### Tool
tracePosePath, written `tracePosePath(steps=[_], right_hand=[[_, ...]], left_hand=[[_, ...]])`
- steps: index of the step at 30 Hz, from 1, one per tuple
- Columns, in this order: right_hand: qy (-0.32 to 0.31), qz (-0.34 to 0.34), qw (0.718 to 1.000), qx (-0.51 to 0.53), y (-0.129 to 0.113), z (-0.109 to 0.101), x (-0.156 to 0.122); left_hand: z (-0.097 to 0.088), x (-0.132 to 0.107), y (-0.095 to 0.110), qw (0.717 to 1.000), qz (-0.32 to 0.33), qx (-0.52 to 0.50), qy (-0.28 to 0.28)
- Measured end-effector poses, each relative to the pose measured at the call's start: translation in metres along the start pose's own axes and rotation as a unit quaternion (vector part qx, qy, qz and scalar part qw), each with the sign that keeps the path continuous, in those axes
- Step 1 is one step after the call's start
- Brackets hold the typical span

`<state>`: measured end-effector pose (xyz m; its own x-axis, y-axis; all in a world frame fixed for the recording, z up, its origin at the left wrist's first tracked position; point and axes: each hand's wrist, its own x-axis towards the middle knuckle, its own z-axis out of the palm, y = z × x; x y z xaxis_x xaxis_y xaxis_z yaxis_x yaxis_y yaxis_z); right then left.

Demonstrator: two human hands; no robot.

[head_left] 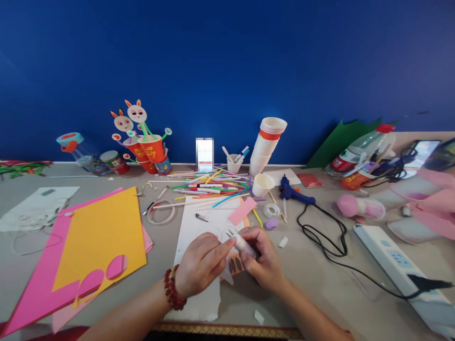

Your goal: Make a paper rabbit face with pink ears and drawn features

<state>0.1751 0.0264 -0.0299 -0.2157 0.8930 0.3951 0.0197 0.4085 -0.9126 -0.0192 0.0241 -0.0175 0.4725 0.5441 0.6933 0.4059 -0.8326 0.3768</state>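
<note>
Over the middle of the table, my right hand (262, 258) is wrapped round a whitish tube, which looks like a glue stick (242, 244). My left hand (204, 260) is closed, its index finger stretched to the tube's end. What its other fingers hold, if anything, is hidden. Small dark pointed shapes show just beyond the fingertip, too small to name. Beneath both hands lies a white paper sheet (192, 222). An orange piece with dark oval shapes (236, 264) is partly covered by the right hand. A pink paper strip (242, 211) and a purple cap (272, 223) lie beyond.
Colourful sticks (209, 182) lie behind the paper. A blue glue gun (295, 192) trails its cord towards a power strip (394, 260) at right. Stacked paper cups (266, 147) lean at the back. Yellow card (103, 232) covers pink sheets at left, near red cups with rabbit faces (151, 150).
</note>
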Motion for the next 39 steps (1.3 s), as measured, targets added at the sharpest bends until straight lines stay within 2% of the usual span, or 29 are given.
tracePosePath(steps=[12,21,26,39], right_hand=[[0.001,0.005,1.000,-0.017,0.001,-0.003,0.000],[-0.010,0.030,0.999,0.031,0.000,0.004,-0.002],[-0.004,0.026,0.999,0.023,0.000,0.003,-0.003],[0.013,0.069,0.997,0.037,-0.004,0.005,-0.005]], left_hand=[[-0.001,0.003,0.000,1.000,-0.003,0.009,0.000],[0.001,0.004,0.003,0.999,-0.015,-0.022,0.043],[0.000,0.004,0.004,0.998,-0.002,-0.033,0.048],[0.007,0.004,0.013,0.994,-0.028,-0.057,0.087]])
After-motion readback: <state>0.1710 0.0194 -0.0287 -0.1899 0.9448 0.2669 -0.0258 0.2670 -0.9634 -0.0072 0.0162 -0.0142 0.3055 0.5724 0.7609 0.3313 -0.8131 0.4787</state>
